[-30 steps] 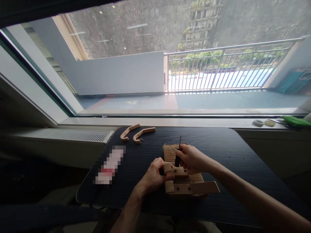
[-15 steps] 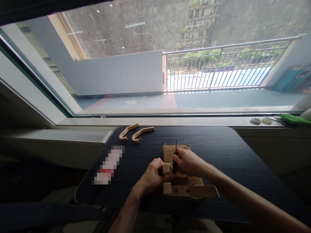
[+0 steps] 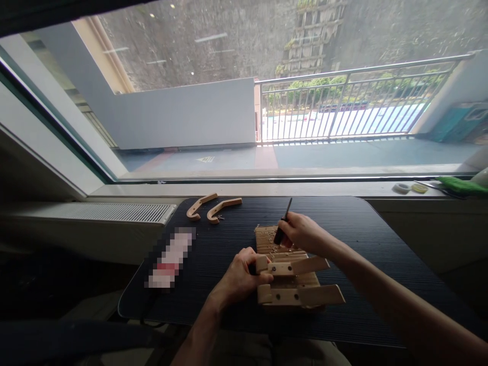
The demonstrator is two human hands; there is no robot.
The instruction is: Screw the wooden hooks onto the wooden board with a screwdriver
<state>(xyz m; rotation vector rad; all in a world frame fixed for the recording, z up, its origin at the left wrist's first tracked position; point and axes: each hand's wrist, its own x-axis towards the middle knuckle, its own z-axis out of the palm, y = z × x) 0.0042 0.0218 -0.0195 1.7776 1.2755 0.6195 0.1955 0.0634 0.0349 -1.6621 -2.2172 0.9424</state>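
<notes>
A: Where's the wood rack?
B: On the black table, near its front edge, straight ahead of the person. Flat board w/ two hook-shaped arms lying across it, long ends pointing to 3 o'clock.
A: The left hand?
B: At the rack's 9 o'clock. Fingers are curled tight round the knob end of the upper arm, thumb on top. The lower arm lies just beside it at 6 o'clock, untouched.
A: And the right hand?
B: At the rack's 12 o'clock, over the board's far end. It's closed in a pinch on a thin tool: dark handle in the fingers, metal shaft angled up toward 1 o'clock, free end in the air.
A: Anything holding stuff?
B: Only the board. Its far end carries a scatter of small pale bits; can't tell if they're screws or shavings.
A: What's round it?
B: Two loose wooden hooks at 10 o'clock, side by side near the table's far edge. A blurred pink-white item sits at 9 o'clock, well apart. Beyond the table there's a radiator at 10 and a windowsill at 12. Two tape rolls & sth green lie on the sill at 2 o'clock.
</notes>
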